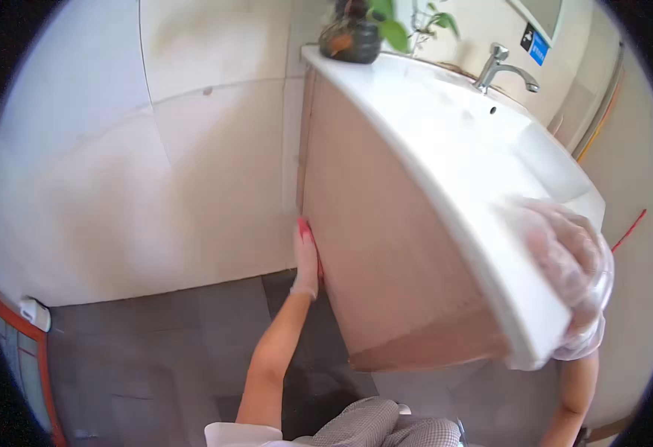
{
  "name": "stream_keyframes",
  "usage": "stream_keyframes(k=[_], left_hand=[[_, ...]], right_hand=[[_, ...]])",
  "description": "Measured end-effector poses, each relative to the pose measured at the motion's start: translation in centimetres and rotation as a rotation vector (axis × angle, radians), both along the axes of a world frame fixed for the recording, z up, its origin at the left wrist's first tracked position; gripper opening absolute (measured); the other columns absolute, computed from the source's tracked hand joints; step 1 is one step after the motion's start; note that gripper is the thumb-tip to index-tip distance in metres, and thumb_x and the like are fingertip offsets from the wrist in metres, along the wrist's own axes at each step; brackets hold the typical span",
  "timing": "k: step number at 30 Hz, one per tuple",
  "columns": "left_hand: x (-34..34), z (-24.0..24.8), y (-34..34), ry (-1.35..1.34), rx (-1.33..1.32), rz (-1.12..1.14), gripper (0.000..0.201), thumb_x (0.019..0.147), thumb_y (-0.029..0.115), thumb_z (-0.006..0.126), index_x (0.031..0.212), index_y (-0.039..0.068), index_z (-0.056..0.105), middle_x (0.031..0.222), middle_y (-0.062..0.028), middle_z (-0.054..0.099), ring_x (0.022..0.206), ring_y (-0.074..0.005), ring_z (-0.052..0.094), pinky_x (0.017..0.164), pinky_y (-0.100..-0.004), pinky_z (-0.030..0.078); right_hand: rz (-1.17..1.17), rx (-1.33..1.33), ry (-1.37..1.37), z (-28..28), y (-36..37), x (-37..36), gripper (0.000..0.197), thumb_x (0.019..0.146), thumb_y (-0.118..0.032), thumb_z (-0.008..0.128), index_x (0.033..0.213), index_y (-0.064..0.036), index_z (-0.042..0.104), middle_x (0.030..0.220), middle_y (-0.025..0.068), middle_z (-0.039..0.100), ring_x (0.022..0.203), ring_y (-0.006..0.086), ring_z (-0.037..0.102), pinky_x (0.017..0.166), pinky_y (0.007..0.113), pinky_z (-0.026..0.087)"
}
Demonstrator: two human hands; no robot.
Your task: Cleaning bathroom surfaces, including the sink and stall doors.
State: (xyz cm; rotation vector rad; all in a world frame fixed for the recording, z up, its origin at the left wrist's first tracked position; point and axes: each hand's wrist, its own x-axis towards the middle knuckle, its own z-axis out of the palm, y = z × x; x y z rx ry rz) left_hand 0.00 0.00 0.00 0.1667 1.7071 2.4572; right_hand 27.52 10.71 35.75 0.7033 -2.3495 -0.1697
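Observation:
My left hand (307, 264), in a thin clear glove, reaches down to the rear edge of the brown side panel (386, 246) of a vanity cabinet. It presses a pinkish-red piece (304, 227), which looks like cloth, against that edge; most of it is hidden by the hand. My right hand (571, 272), in a loose clear plastic glove, lies over the front edge of the white washbasin top (445, 167) with its fingers bent. Its fingertips are blurred, and I make out no object under it.
A chrome tap (499, 71) rises at the basin's back. A dark glass jar (350, 41) with a green plant stands at the far left corner. A pale tiled wall (214, 171) meets the dark tiled floor (155, 357). At the lower left is a red-framed door (24, 335) beside a small white device (36, 314).

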Motion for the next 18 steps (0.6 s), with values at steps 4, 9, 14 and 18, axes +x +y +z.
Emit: stream_keyframes(k=[4,9,14,18], left_hand=[[9.4,7.7,0.1,-0.301,0.365,-0.158,0.043,0.091,0.031,0.035,0.124,0.004,0.035,0.123,-0.0083,0.041,0.112,-0.0188,0.041,0.091,-0.0325,0.036],[20.7,8.5,4.9,-0.316,0.286,-0.140,0.042,0.091,0.030,0.035,0.123,0.004,0.037,0.121,-0.0082,0.043,0.110,-0.0191,0.042,0.090,-0.0324,0.037],[24.7,14.5,3.0,-0.450,0.182,-0.114,0.040,0.090,0.030,0.036,0.121,0.004,0.038,0.119,-0.0081,0.044,0.108,-0.0194,0.044,0.088,-0.0324,0.039],[26.7,19.5,1.5,-0.575,0.118,-0.140,0.039,0.090,0.029,0.037,0.120,0.004,0.039,0.117,-0.0080,0.045,0.107,-0.0196,0.045,0.087,-0.0323,0.040]], right_hand=[[-0.216,0.038,-0.052,0.6,-0.2,2.6,0.058,0.073,-0.052,0.050,0.105,-0.0050,0.054,0.102,0.0111,0.054,0.087,0.0253,0.056,0.068,0.033,0.048],[-0.118,-0.117,-0.100,1.7,3.3,3.7,0.062,0.067,-0.054,0.051,0.106,-0.0052,0.051,0.100,0.0072,0.048,0.093,0.0211,0.049,0.073,0.028,0.044],[-0.134,-0.233,-0.291,2.8,2.9,3.9,0.062,0.067,-0.056,0.052,0.104,-0.0052,0.052,0.106,0.0092,0.046,0.100,0.0234,0.045,0.080,0.031,0.041],[-0.079,-0.362,-0.301,2.4,2.5,3.6,0.062,0.068,-0.055,0.052,0.105,-0.0049,0.052,0.108,0.0094,0.046,0.100,0.0233,0.045,0.082,0.032,0.040]])
